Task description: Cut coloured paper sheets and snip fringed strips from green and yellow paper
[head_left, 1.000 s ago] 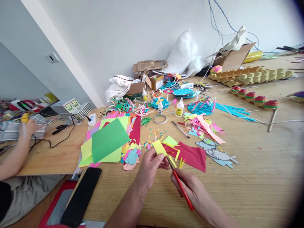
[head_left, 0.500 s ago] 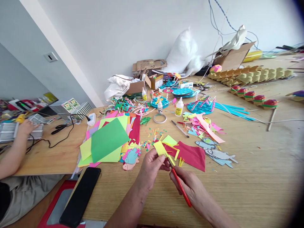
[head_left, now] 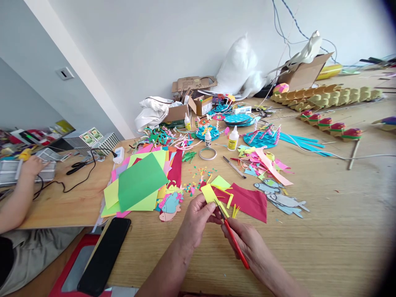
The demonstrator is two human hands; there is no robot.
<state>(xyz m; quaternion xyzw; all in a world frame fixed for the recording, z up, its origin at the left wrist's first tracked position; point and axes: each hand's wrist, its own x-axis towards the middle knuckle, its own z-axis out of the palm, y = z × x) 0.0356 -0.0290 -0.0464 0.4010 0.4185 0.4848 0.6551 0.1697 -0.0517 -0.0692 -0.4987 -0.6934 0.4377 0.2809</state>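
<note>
Between the thumb and fingers of my left hand (head_left: 199, 216) is a piece of yellow paper (head_left: 209, 193), held just above the table. My right hand (head_left: 244, 237) is closed around red-handled scissors (head_left: 234, 239), whose blades lie along a cut in that paper and part a narrow strip from it. Beyond my hands lies a sheet of dark red paper (head_left: 251, 202) with thin yellow strips (head_left: 235, 211) on it. Left of my left hand are paper fish cutouts (head_left: 171, 205); grey-blue paper fish (head_left: 286, 201) lie to the right.
A green sheet (head_left: 142, 181) tops a stack of coloured paper. Glue bottles (head_left: 233, 139), a pen (head_left: 234, 167) and a tape ring (head_left: 208, 154) stand or lie farther back. A black phone (head_left: 105, 255) is at the near left edge. Another person's hand (head_left: 32, 166) works at the left table.
Almost nothing differs. The view shifts very slightly, and both hands keep their places with the scissors at the yellow paper.
</note>
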